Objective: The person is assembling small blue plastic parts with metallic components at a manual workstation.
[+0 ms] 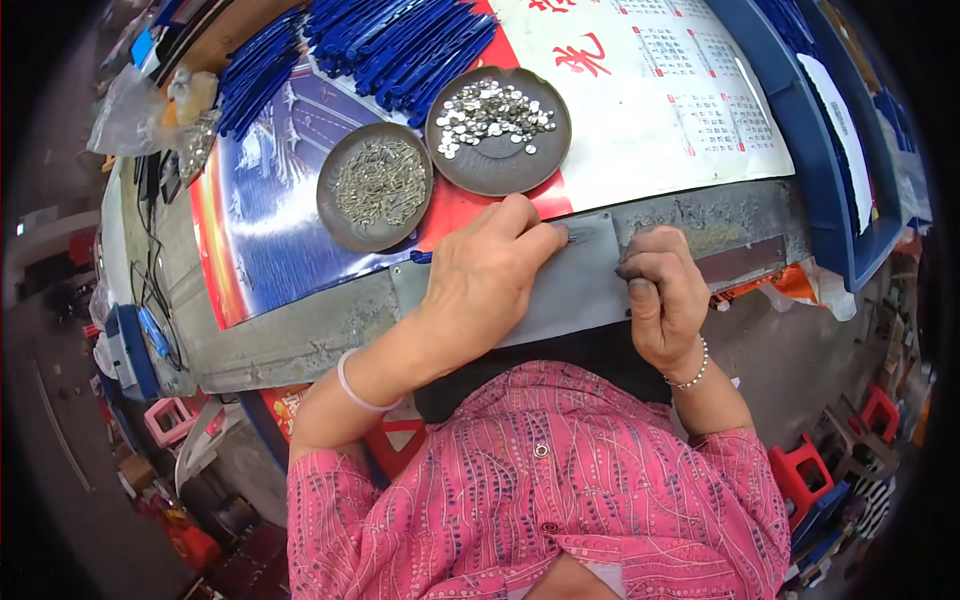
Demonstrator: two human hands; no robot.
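My left hand (485, 270) is closed over a grey mat (575, 285) at the table's near edge. Its thumb and forefinger are pressed together; whatever they pinch is too small to name. Near the mat's right end, my right hand (665, 290) is curled, fingertips together, with a dark bit at the tips that I cannot make out. Beyond my left hand stand two dark round dishes. The left dish (330, 215) holds many small metal pins (380, 185). In the right dish (500, 178) lie small shiny round metal pieces (490, 110).
Bundles of long blue strips (400, 50) lie at the back left. Under the dishes is a printed calendar sheet (640, 120). A blue bin (835, 190) stands at the right edge, plastic bags (130, 110) at the far left. Red stools (800, 475) are on the floor.
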